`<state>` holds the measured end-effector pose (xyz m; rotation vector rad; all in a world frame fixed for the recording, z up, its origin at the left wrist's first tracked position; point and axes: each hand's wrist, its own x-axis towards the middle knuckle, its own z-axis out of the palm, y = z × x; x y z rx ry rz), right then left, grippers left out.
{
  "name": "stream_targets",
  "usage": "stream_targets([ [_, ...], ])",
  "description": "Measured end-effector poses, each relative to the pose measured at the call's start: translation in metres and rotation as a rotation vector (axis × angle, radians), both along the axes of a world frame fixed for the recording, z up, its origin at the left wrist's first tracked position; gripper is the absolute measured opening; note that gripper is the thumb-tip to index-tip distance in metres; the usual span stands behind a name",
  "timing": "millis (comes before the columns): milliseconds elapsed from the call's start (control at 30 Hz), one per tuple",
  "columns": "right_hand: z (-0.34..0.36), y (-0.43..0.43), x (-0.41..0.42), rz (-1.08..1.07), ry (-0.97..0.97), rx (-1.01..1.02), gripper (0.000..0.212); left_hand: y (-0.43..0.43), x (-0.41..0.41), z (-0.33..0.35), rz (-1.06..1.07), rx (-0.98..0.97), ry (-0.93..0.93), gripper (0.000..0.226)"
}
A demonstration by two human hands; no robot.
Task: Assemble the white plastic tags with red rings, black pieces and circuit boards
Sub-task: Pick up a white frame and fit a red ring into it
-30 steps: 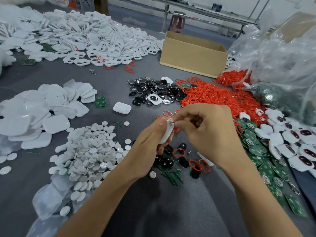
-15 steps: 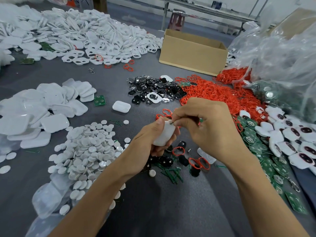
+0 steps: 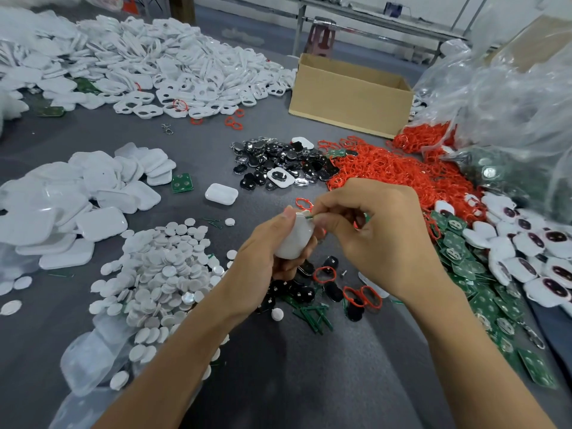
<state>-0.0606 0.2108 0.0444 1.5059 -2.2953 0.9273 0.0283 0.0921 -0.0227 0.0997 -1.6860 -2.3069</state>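
Many white covers point(image 3: 77, 205): a flat heap at the left of the grey table point(image 3: 309, 382), set apart so one is easy to grab.
Round white discs point(image 3: 161, 274): a heap near the left arm, spilling from a clear bag.
White frames with holes point(image 3: 173, 66): a big heap far back on the left.
Lone white case point(image 3: 221, 194): lies by itself between the covers and the black heap.
Black pieces point(image 3: 278, 165): a shiny heap just past the hands. A few loose ones point(image 3: 301, 294) lie under the hands, close by for quick picking.
Left hand point(image 3: 263, 267): its fingers are curled round the white plastic tag. It holds the tag up off the table, I think to keep it steady for the other hand.
White plastic tag point(image 3: 294, 239): in the left hand, in the middle. Its plain side faces us, so I cannot tell what is inside.
Thin green stick point(image 3: 313, 215): touches the top edge of the tag.
Green sticks point(image 3: 312, 317): a small bunch on the table, near of the hands.
Cardboard box point(image 3: 349, 94): open, far back.
Right hand point(image 3: 380, 239): thumb and first finger pinch the thin green stick. The other fingers are curled in.
Red rings point(image 3: 387, 171): a big tangle past the right hand.
Circuit boards point(image 3: 470, 267): green, spread out right of the right hand.
Tags with dark windows point(image 3: 541, 252): piled at the far right, likely part-built ones put aside.
Clear bags point(image 3: 510, 103): heaped behind them.
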Motion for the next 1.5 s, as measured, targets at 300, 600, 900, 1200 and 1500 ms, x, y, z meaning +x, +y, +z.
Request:
stream_targets([
  [300,-0.005,-0.004,0.003,-0.036,0.087,0.1,0.013,0.005,0.002,-0.004,0.124,-0.328,-0.042,0.052],
  [600,-0.009,-0.004,-0.003,0.03,0.09,0.064,0.015,0.005,0.001,-0.003,0.14,-0.246,-0.038,0.052],
  [900,-0.007,-0.002,-0.009,0.126,0.044,0.095,0.015,0.005,0.003,-0.001,0.156,-0.277,-0.037,0.054],
  [1200,-0.013,-0.007,0.004,-0.04,-0.087,-0.094,0.01,0.003,-0.002,-0.004,0.269,-0.282,-0.029,0.053],
  [1500,-0.016,-0.011,0.006,0.035,0.114,-0.095,0.018,0.003,-0.002,0.001,0.281,-0.23,0.05,0.054],
])
